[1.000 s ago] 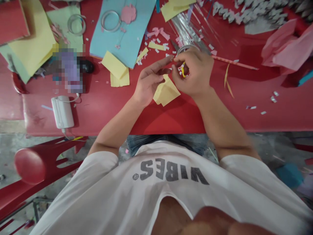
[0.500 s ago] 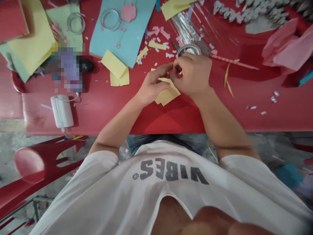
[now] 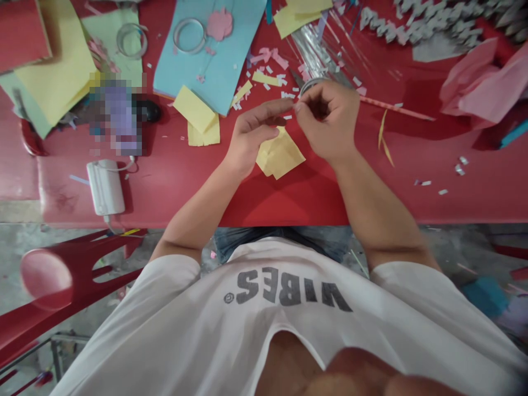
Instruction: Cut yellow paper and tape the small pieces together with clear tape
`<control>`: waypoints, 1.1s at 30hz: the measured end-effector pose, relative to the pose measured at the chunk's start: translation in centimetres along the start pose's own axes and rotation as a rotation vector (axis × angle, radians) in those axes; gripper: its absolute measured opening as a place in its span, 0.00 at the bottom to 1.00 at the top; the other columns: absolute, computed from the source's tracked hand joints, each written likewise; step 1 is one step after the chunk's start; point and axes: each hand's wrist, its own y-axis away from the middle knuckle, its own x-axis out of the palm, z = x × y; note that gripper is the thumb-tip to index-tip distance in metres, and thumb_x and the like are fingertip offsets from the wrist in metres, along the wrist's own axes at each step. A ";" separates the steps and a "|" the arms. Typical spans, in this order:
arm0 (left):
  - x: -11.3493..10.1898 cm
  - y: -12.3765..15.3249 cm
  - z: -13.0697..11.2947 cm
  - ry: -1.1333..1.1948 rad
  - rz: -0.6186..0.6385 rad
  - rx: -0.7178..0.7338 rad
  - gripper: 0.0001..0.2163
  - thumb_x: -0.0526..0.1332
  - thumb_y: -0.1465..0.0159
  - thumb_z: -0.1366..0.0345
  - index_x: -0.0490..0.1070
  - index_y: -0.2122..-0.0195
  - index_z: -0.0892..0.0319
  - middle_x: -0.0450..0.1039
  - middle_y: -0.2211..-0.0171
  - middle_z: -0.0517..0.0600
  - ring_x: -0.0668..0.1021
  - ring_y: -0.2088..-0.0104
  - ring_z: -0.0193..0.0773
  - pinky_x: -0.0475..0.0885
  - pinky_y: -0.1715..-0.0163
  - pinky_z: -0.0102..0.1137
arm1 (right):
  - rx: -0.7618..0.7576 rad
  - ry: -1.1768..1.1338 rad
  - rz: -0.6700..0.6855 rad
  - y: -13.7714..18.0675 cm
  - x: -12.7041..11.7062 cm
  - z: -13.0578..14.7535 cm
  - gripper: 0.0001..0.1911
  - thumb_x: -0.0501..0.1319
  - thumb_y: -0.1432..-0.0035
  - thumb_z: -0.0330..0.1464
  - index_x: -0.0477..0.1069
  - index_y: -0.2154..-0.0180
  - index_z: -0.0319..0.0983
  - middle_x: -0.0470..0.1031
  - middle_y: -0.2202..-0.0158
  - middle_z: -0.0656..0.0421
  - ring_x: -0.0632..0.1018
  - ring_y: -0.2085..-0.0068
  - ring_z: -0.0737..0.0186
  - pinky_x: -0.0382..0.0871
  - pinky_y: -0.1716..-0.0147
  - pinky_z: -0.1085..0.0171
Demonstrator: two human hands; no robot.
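Both of my hands meet over the red table, fingertips almost touching. My left hand reaches right with its fingers held together, thumb pressed under the index finger in a pinch. My right hand is curled, thumb and forefinger pinched at the same spot. Whatever they pinch is too small to name; a tiny white scrap shows between the fingertips. A folded yellow paper lies on the table just under both hands.
Behind the right hand sits a tape roll and a pink stick. A blue sheet, yellow pieces, clear rings, paper scraps, pink paper and a white charger litter the table. A red chair stands lower left.
My hands dropped onto the yellow paper half a second ago, then rose again. The yellow strip seen earlier in my right hand is hidden now.
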 end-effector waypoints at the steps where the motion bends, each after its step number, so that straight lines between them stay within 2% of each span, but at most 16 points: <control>1: 0.0 0.0 0.0 0.003 -0.007 -0.002 0.22 0.61 0.43 0.67 0.83 0.49 0.48 0.80 0.44 0.47 0.80 0.46 0.48 0.74 0.41 0.38 | -0.016 -0.016 -0.009 0.0 0.0 -0.1 0.21 0.53 0.27 0.56 0.65 0.64 0.48 0.72 0.67 0.60 0.66 0.69 0.58 0.64 0.67 0.54; 6: 0.0 -0.1 0.2 -0.008 -0.011 0.009 0.22 0.60 0.44 0.67 0.84 0.50 0.46 0.80 0.46 0.45 0.79 0.45 0.50 0.74 0.44 0.37 | -0.031 -0.052 -0.003 -0.1 0.0 0.0 0.27 0.51 0.28 0.61 0.64 0.66 0.47 0.70 0.68 0.60 0.63 0.70 0.60 0.63 0.68 0.56; 9: -0.2 -0.3 0.3 -0.031 -0.003 0.041 0.21 0.61 0.44 0.68 0.84 0.52 0.48 0.79 0.44 0.46 0.79 0.44 0.50 0.74 0.44 0.38 | 0.048 -0.150 0.019 -0.6 -0.4 0.5 0.28 0.60 0.33 0.62 0.66 0.70 0.47 0.71 0.70 0.61 0.63 0.70 0.60 0.62 0.69 0.56; 13: -0.5 -0.4 0.4 -0.107 -0.028 0.131 0.17 0.60 0.48 0.74 0.83 0.62 0.53 0.80 0.50 0.49 0.77 0.42 0.48 0.72 0.43 0.39 | 0.155 -0.434 0.179 -1.3 -1.0 1.1 0.24 0.76 0.44 0.56 0.72 0.72 0.47 0.72 0.73 0.64 0.65 0.74 0.64 0.59 0.74 0.58; 16: -0.7 -0.3 0.0 -0.068 -0.066 0.123 0.14 0.58 0.53 0.77 0.76 0.69 0.56 0.80 0.52 0.47 0.80 0.49 0.43 0.73 0.52 0.35 | 0.174 -0.530 0.229 -1.3 -1.0 1.3 0.25 0.77 0.47 0.56 0.73 0.72 0.46 0.71 0.76 0.65 0.64 0.78 0.66 0.58 0.78 0.60; 19: -0.7 -0.1 -0.5 0.031 -0.025 0.029 0.21 0.55 0.54 0.77 0.78 0.61 0.55 0.80 0.47 0.46 0.80 0.53 0.39 0.72 0.60 0.32 | 0.031 -0.324 0.100 -0.8 -1.1 1.7 0.20 0.72 0.39 0.52 0.73 0.69 0.46 0.73 0.72 0.63 0.68 0.74 0.63 0.64 0.74 0.59; 21: -0.6 0.1 -0.7 0.042 0.007 -0.034 0.27 0.55 0.52 0.74 0.79 0.51 0.53 0.78 0.44 0.46 0.80 0.48 0.41 0.74 0.58 0.32 | -0.070 -0.091 0.030 -0.3 -1.3 1.9 0.15 0.67 0.33 0.48 0.73 0.66 0.47 0.75 0.67 0.61 0.73 0.68 0.59 0.70 0.66 0.56; 23: -0.4 0.2 -0.7 0.019 0.014 -0.081 0.28 0.57 0.49 0.69 0.78 0.45 0.52 0.78 0.43 0.48 0.79 0.45 0.45 0.77 0.55 0.35 | -0.126 0.092 0.025 0.2 -1.4 1.8 0.13 0.62 0.28 0.46 0.73 0.63 0.47 0.76 0.64 0.58 0.76 0.64 0.55 0.73 0.59 0.52; 26: -0.2 0.3 -0.6 0.007 0.030 -0.109 0.28 0.58 0.46 0.65 0.77 0.42 0.52 0.78 0.42 0.49 0.78 0.41 0.47 0.78 0.51 0.37 | -0.188 0.234 0.024 0.6 -1.3 1.4 0.12 0.57 0.25 0.44 0.74 0.61 0.47 0.77 0.61 0.57 0.79 0.62 0.51 0.74 0.56 0.49; 30: 0.0 0.4 -0.5 0.079 0.043 -0.100 0.31 0.56 0.49 0.70 0.78 0.42 0.52 0.78 0.43 0.47 0.79 0.44 0.43 0.77 0.54 0.34 | -0.285 0.341 -0.014 0.6 -1.1 0.9 0.10 0.55 0.25 0.39 0.73 0.58 0.47 0.79 0.60 0.57 0.80 0.59 0.50 0.73 0.57 0.49; 33: 0.2 0.4 -0.7 0.102 0.055 -0.105 0.30 0.57 0.48 0.71 0.78 0.43 0.54 0.79 0.45 0.49 0.79 0.45 0.43 0.77 0.54 0.34 | -0.324 0.393 -0.018 0.5 -1.0 0.9 0.08 0.54 0.26 0.34 0.72 0.58 0.46 0.80 0.61 0.57 0.80 0.61 0.51 0.72 0.60 0.50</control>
